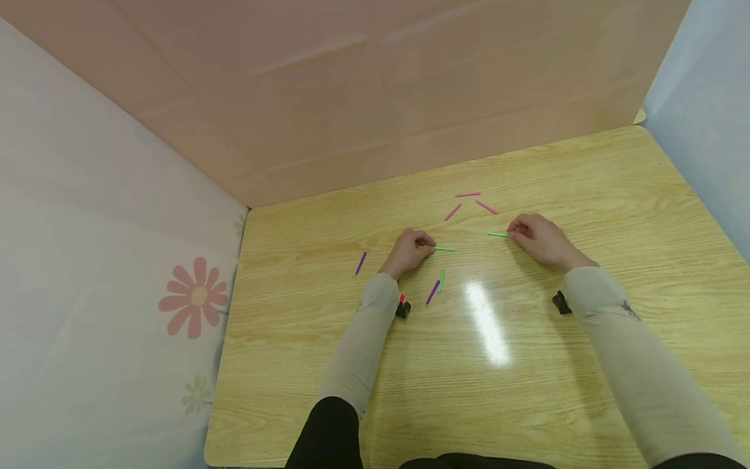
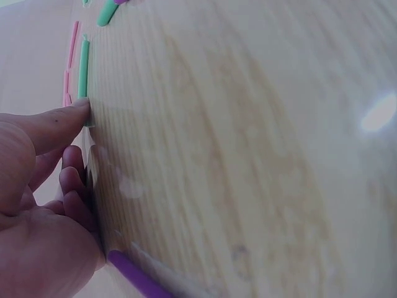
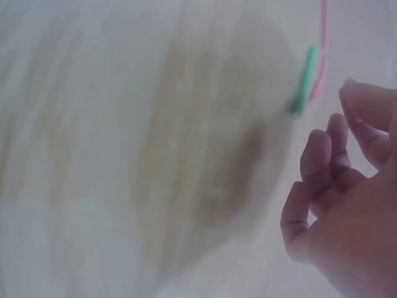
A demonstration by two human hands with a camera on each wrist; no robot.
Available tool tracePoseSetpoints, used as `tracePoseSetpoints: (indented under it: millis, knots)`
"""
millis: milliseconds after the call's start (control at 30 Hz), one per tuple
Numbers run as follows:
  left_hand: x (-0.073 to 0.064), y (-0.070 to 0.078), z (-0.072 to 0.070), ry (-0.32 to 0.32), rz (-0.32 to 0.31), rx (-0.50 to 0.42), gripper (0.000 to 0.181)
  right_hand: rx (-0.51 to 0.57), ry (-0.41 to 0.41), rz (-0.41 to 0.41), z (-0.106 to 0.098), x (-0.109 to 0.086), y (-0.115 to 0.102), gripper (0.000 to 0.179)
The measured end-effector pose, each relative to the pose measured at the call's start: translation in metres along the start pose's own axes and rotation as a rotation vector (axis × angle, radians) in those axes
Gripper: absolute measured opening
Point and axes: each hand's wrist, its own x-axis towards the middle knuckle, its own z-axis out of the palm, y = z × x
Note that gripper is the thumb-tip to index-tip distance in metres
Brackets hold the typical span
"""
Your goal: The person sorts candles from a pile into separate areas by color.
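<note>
My left hand (image 1: pixel 410 251) pinches the near end of a thin green candle (image 1: pixel 445 249) lying low over the table; in the left wrist view the thumb presses on this green candle (image 2: pixel 83 68). My right hand (image 1: pixel 540 240) hovers by the end of another green candle (image 1: pixel 497 234). In the right wrist view, a small gap separates the loosely bent fingers (image 3: pixel 319 152) from that green candle (image 3: pixel 304 81). Beyond both hands, three pink candles (image 1: pixel 468 194) lie in a rough triangle. Two green candles (image 1: pixel 442 279) lie side by side below the left hand.
A purple candle (image 1: pixel 432 293) lies against the green pair, and a second purple candle (image 1: pixel 361 263) is left of my left hand. The wooden table (image 1: pixel 293 326) ends at a brown screen (image 1: pixel 351 130) behind and a flowered curtain (image 1: pixel 117 260) on the left.
</note>
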Motion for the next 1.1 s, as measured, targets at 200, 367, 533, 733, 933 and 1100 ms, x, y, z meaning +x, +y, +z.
tracePoseSetpoints:
  millis: [200, 367, 533, 733, 933, 1100]
  knots:
    - [0.0, 0.0, 0.0, -0.002, 0.006, 0.008, 0.012, 0.108, 0.023, -0.043, 0.009, -0.004, -0.024, 0.032]
    - [-0.001, 0.0, -0.001, -0.006, 0.011, 0.016, 0.012, 0.154, 0.03, -0.109, 0.027, -0.003, -0.039, 0.025]
    - [0.0, 0.0, -0.001, -0.007, 0.016, 0.021, 0.013, 0.181, 0.009, -0.165, 0.05, -0.002, -0.046, 0.017]
    - [0.001, -0.001, 0.0, -0.003, 0.015, 0.023, 0.013, 0.187, -0.024, -0.2, 0.071, -0.001, -0.054, 0.011]
    - [0.002, -0.001, 0.001, 0.002, 0.012, 0.024, 0.014, 0.101, -0.08, -0.18, 0.083, 0.001, -0.064, 0.013]
    - [0.003, -0.001, 0.001, 0.002, 0.017, 0.038, 0.014, 0.025, -0.091, -0.183, 0.089, 0.003, -0.07, 0.015]
